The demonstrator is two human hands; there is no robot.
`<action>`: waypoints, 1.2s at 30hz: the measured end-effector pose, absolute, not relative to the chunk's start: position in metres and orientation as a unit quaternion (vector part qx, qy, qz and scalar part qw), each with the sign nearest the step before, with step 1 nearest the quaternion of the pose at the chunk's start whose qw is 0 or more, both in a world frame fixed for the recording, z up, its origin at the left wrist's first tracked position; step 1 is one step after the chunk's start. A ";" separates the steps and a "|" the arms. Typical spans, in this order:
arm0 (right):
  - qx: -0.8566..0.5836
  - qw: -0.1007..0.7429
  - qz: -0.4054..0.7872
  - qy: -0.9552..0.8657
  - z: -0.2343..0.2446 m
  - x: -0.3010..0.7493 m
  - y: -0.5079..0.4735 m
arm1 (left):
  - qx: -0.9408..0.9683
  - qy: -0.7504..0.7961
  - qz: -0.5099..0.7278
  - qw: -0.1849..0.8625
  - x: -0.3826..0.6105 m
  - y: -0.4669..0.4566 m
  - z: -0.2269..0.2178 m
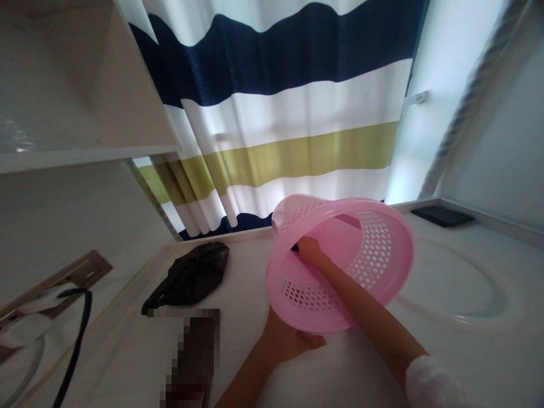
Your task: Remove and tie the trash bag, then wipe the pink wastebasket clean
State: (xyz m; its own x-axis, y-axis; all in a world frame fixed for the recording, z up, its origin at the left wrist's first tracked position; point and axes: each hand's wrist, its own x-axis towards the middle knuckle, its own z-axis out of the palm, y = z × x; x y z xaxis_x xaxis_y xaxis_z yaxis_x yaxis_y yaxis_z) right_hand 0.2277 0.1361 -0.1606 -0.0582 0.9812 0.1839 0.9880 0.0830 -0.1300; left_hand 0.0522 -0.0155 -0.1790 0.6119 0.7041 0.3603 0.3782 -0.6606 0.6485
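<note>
A pink perforated plastic basket (374, 249) is tipped on its side above the white top of a washing machine (467, 340), its opening facing me. My left hand (293, 340) grips the basket's lower rim from below. My right hand (308, 248) reaches deep inside the basket, fingers closed near a small dark thing at the bottom that I cannot make out. A white sleeve covers my right upper arm.
A crumpled black plastic bag (193, 275) lies on the surface to the left. A dark flat object (442, 215) sits at the far right corner. A striped curtain (280, 113) hangs behind. A white shelf (85, 113) juts out at upper left, with a black cord (79, 334) at the lower left.
</note>
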 end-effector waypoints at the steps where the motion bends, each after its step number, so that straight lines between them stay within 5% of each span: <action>1: -0.679 0.111 -0.015 -0.726 -0.161 0.226 0.137 | 0.868 0.312 0.297 0.246 0.052 -0.016 -0.178; 8: -0.669 0.106 -0.019 -0.736 -0.157 0.222 0.132 | 0.882 0.345 0.281 0.153 0.051 -0.018 -0.180; 36: -0.526 -0.003 -0.046 -0.849 -0.127 0.241 0.025 | 0.887 0.347 0.267 0.149 0.051 -0.021 -0.183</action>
